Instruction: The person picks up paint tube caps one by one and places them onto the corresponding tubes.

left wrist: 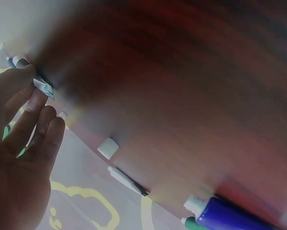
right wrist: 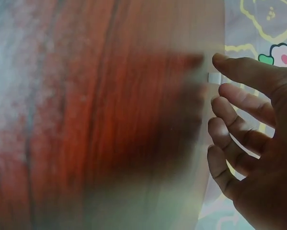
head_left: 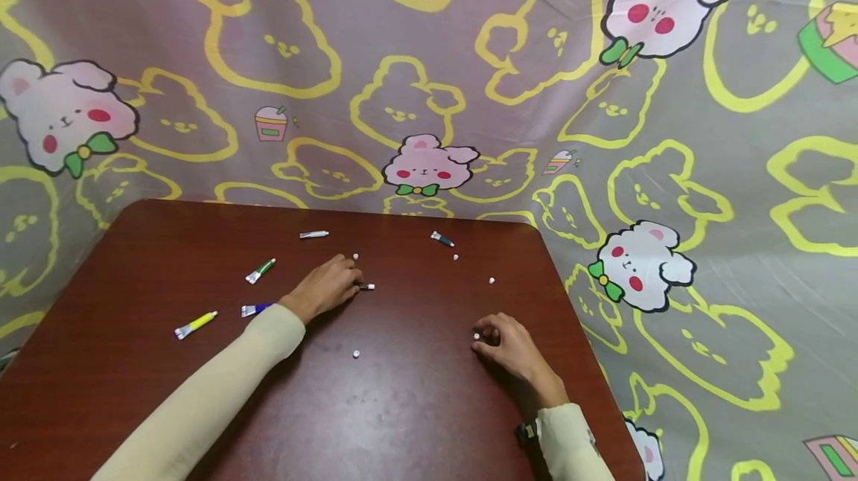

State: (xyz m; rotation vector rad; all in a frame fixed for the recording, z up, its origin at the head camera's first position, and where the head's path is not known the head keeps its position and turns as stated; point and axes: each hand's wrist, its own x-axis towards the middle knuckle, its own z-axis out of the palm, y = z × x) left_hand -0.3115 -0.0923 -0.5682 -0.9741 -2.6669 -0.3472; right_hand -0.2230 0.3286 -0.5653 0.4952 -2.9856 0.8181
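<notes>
Our left hand (head_left: 326,287) lies near the middle of the brown desk (head_left: 402,406), its fingers (left wrist: 35,122) curled around a small tube (head_left: 366,287) with a crimped silvery end; most of the tube is hidden under the hand. Our right hand (head_left: 511,347) rests further right, fingertips (right wrist: 224,60) bent over a tiny white cap (head_left: 477,335). Both wrist views are blurred, so we cannot tell whether the cap is actually pinched.
</notes>
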